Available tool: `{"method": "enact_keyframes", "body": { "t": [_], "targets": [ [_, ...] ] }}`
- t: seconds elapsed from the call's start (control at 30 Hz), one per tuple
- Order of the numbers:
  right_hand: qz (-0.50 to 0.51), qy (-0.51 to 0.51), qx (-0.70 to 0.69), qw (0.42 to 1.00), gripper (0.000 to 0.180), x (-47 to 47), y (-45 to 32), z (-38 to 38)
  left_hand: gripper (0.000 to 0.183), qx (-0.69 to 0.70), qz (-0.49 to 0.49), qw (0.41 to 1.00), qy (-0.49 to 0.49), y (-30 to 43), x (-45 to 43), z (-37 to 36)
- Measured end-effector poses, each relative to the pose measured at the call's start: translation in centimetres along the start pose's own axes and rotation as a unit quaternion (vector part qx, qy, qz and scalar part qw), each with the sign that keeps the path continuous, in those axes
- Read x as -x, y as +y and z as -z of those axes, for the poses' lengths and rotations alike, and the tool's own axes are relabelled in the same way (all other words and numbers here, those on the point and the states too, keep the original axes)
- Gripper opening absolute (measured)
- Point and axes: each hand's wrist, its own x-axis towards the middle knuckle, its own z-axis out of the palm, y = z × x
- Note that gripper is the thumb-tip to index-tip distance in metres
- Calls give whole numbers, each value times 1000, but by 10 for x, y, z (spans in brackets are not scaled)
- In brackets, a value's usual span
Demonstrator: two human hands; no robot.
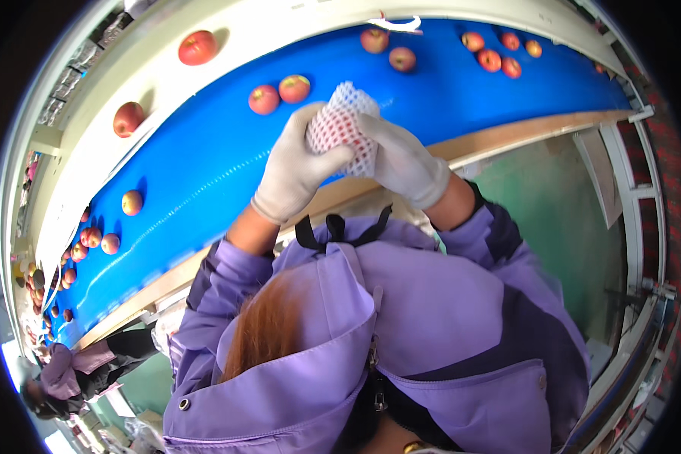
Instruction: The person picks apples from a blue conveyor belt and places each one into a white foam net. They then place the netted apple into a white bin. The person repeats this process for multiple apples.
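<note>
Between my two gloved hands is a white foam fruit net (pixel 343 127) with red showing through its mesh, an apple by its look. My left hand (pixel 295 164), in a white knit glove, grips the net's left side with the thumb across its lower front. From the right, my right hand (pixel 406 159) holds the same net, its thumb near the top. Both hands are raised above the near edge of a blue conveyor belt (pixel 215 164). Two apples, one red (pixel 264 100) and one red and yellow (pixel 294 89), lie on the belt just beyond my left hand.
Two red apples (pixel 197 47) (pixel 128 119) rest on the pale ledge (pixel 164 74) behind the belt. Several apples (pixel 489 60) are grouped at the belt's far right, and more (pixel 91 237) crowd its left end. Another person (pixel 74 369) stands at the lower left. A wooden rail (pixel 505 127) edges the belt.
</note>
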Motion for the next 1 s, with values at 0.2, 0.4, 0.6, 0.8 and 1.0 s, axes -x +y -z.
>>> {"method": "enact_keyframes", "body": {
  "t": [0.2, 0.4, 0.6, 0.8, 1.0],
  "targets": [
    [-1, 26, -95, 995, 48, 29, 28, 50, 70, -14, 2, 993, -116, -15, 0, -1],
    [86, 155, -175, 968, 72, 130, 25, 124, 40, -1, 179, 891, -418, -97, 43, -19],
    [79, 284, -208, 933, 86, 188, 59, 134, 38, -365, -115, 792, -476, -261, 56, -94],
    [60, 290, -259, 919, 92, 220, 66, 136, 49, -460, 62, 753, -467, -322, 45, -154],
    [40, 246, -187, 950, 94, 224, 63, 134, 37, -274, 201, 858, -385, -231, 30, -128]
  ]
}}
